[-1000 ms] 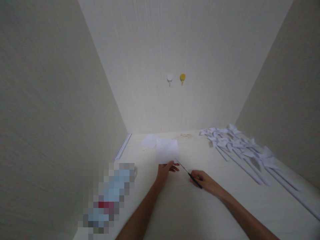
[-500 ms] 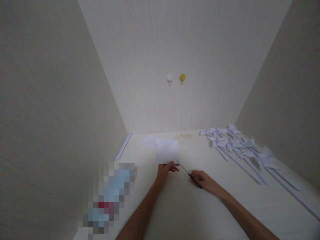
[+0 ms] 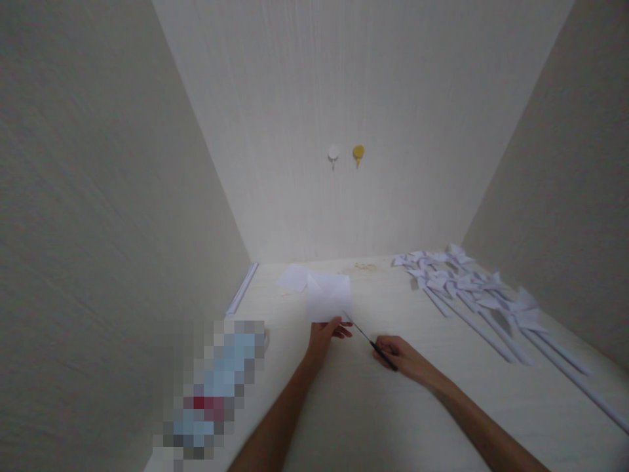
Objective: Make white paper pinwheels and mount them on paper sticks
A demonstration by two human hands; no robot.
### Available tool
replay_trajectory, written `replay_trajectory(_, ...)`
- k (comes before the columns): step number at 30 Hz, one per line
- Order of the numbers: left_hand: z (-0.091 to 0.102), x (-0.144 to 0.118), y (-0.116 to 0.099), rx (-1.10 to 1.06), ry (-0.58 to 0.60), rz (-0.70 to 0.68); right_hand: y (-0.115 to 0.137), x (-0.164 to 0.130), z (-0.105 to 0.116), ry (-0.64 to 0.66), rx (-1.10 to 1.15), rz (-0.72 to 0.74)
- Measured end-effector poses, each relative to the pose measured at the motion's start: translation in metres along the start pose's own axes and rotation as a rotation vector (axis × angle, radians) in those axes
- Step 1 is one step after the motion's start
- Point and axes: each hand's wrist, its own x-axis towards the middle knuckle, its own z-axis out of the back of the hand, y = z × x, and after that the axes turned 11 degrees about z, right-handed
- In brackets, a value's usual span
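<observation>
My left hand pinches the near edge of a square white sheet of paper, thumb on top and fingers below. Faint crease lines run across this sheet. In my right hand is a pair of black-handled scissors, seen nearly edge-on. Their thin metal tip meets the sheet at its near right corner; how far the blades are parted cannot be made out. Another white paper piece lies just behind and to the left of the held sheet.
Several white paper pinwheels on rolled paper sticks lie along the right. White paper rolls rest by the left wall. A blurred-out blue object is at the near left. Small tan bits lie at the back; two hooks hang on the wall.
</observation>
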Motion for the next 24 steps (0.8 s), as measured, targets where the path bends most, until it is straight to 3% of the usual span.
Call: replay_trajectory(24,0.0002,0.0016,0.0018,-0.009,0.003,0.001,-0.0014,0.0014,-0.0003,0.003,0.014,-0.001)
